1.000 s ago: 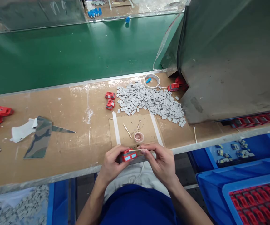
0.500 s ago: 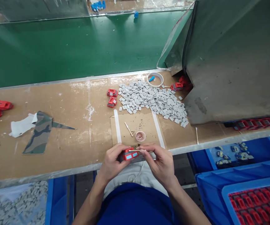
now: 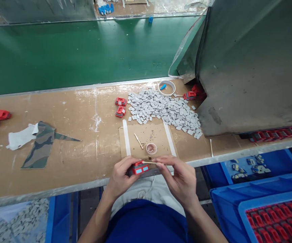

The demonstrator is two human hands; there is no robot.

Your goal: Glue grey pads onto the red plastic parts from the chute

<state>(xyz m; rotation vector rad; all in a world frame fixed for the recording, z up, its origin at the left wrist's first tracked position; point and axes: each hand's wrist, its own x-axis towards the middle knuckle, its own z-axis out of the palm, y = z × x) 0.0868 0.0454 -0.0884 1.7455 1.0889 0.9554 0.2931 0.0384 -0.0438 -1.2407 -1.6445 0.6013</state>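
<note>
My left hand (image 3: 122, 175) is closed around a small red and grey toy vehicle body (image 3: 140, 168) with light-blue windows, at the table's front edge. Between the fingertips of my right hand (image 3: 177, 175) is a thin cotton swab (image 3: 149, 163); its tip points left and meets the top of the red part. Just beyond the hands stands a small clear cup (image 3: 151, 148) with a little brownish liquid. Left of the cup lies another swab (image 3: 138, 141) on a cardboard sheet (image 3: 157, 130) edged with white tape strips.
Many small grey tiles (image 3: 163, 108) are heaped behind the cardboard, with a tape roll (image 3: 166, 88) at their back edge. Two red parts (image 3: 120, 111) sit left of the heap. Camouflage cloth (image 3: 41, 145) lies left. A large metal housing (image 3: 252, 67) and blue crates (image 3: 259, 187) stand right.
My right hand has shifted slightly right, drawing the swab back so more of it shows beside the red part. My left hand keeps its hold. The camera view has moved slightly.
</note>
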